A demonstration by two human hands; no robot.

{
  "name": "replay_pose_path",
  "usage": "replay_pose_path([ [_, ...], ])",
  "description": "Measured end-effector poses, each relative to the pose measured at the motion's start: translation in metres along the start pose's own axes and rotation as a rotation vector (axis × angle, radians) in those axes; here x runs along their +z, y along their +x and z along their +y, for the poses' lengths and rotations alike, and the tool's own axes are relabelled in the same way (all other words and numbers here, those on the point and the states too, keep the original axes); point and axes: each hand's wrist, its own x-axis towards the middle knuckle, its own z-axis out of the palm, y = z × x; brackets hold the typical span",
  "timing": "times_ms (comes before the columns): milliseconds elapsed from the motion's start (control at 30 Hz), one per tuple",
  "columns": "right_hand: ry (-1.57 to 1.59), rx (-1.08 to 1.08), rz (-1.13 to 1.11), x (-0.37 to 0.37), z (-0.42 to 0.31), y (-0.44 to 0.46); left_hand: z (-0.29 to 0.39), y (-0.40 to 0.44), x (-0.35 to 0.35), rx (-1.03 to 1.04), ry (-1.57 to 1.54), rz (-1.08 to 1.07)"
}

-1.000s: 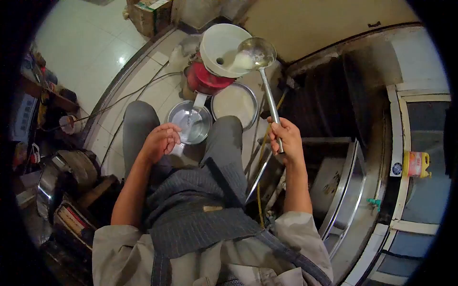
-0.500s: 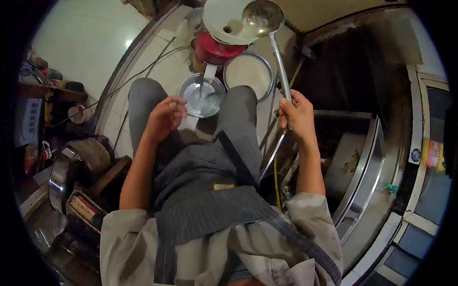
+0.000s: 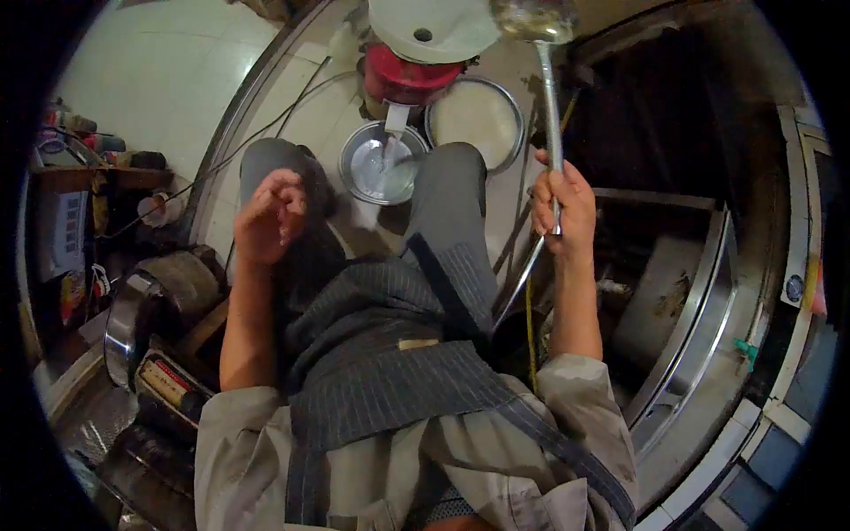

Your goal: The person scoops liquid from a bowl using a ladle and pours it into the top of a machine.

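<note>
My right hand (image 3: 564, 208) is wrapped round the lower end of a long metal handle. The ladle (image 3: 551, 106) points away from me, its shiny bowl partly cut off by the top edge. My left hand (image 3: 273, 212) hovers above my left knee, fingers loosely bent and a little apart, with nothing visible in it. Ahead stands a red machine (image 3: 407, 78) with a wide white hopper (image 3: 460, 26) that has a round hole. Its white spout (image 3: 397, 117) hangs over a metal pot (image 3: 354, 181). Beside it is a round metal container of pale cream-coloured contents (image 3: 476, 119).
A metal-framed dark unit (image 3: 708, 265) stands at my right. To my left are a shiny metal pan (image 3: 128, 332) and a wooden shelf (image 3: 124, 177) with small items. A dark cable (image 3: 266, 122) runs across the tiled floor. A yellow hose (image 3: 529, 336) passes by my right knee.
My right hand has raised the ladle and shifted it right, its bowl leaving the space over the hopper. My left hand has moved left, away from the pot. The whole view has shifted slightly.
</note>
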Motion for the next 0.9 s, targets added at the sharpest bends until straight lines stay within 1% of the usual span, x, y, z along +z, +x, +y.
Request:
replay_pose_path([
  [33,0.008,0.004,0.002,-0.006,0.007,0.003,0.003,-0.005,-0.009,-0.006,0.006,0.003],
  [67,0.095,-0.008,0.025,-0.011,0.013,0.007,0.006,-0.013,-0.023,-0.006,0.196,0.085],
  [100,0.184,-0.021,0.05,-0.016,0.02,0.011,0.006,-0.018,-0.036,-0.007,0.295,0.123],
  [133,0.221,0.027,0.108,-0.023,0.029,0.018,0.007,-0.024,-0.049,-0.012,0.395,0.162],
  [167,0.23,0.026,0.114,-0.034,0.042,0.027,0.003,-0.029,-0.063,-0.057,0.376,0.167],
  [233,0.037,0.126,0.284,-0.062,0.079,0.051,-0.008,-0.034,-0.083,-0.109,0.365,0.164],
  [267,-0.091,0.185,0.365,-0.076,0.101,0.063,-0.014,-0.035,-0.091,-0.106,0.237,0.129],
  [300,-0.22,0.244,0.446,-0.089,0.124,0.074,-0.013,-0.031,-0.085,-0.106,0.176,0.103],
  [333,-0.308,0.242,0.467,-0.102,0.147,0.081,-0.012,-0.028,-0.079,-0.108,0.114,0.078],
  [367,-0.397,0.241,0.485,-0.113,0.168,0.088,0.0,-0.022,-0.05,-0.161,-0.102,0.014],
  [400,-0.388,0.231,0.491,-0.128,0.19,0.099,0.006,-0.017,-0.034,-0.213,-0.315,-0.051],
  [433,-0.692,0.231,0.523,-0.141,0.212,0.107,0.004,-0.016,-0.038,-0.218,-0.307,-0.06],
  [467,-0.995,0.232,0.551,-0.149,0.226,0.112,0.0,-0.019,-0.053,-0.232,0.069,-0.026],
  [500,-0.982,0.231,0.561,-0.151,0.233,0.113,-0.004,-0.022,-0.074,-0.237,0.447,0.006],
  [567,-1.128,0.306,0.605,-0.15,0.245,0.114,-0.007,-0.027,-0.112,-0.215,1.205,0.071],
  [600,-1.163,0.404,0.613,-0.147,0.249,0.121,-0.005,-0.027,-0.113,-0.199,1.398,0.081],
  [633,-1.152,0.405,0.62,-0.145,0.254,0.121,-0.003,-0.028,-0.114,-0.186,1.591,0.095],
  [700,-1.109,0.366,0.636,-0.138,0.258,0.12,-0.002,-0.031,-0.117,-0.192,1.506,0.103],
  [733,-1.173,0.293,0.643,-0.153,0.286,0.127,-0.001,-0.032,-0.119,-0.193,1.479,0.102],
  [767,-1.168,0.291,0.65,-0.165,0.31,0.135,0.0,-0.034,-0.114,-0.208,1.194,0.12],
  [800,-1.032,0.337,0.623,-0.176,0.33,0.143,0.0,-0.036,-0.106,-0.23,0.835,0.15],
  [833,-0.896,0.378,0.592,-0.179,0.334,0.149,0.003,-0.04,-0.091,-0.253,0.441,0.148],
  [867,-0.766,0.358,0.518,-0.182,0.338,0.15,0.006,-0.043,-0.075,-0.274,0.11,0.135],
  [900,-0.764,0.35,0.522,-0.175,0.328,0.148,0.008,-0.047,-0.06,-0.288,-0.11,0.104],
])
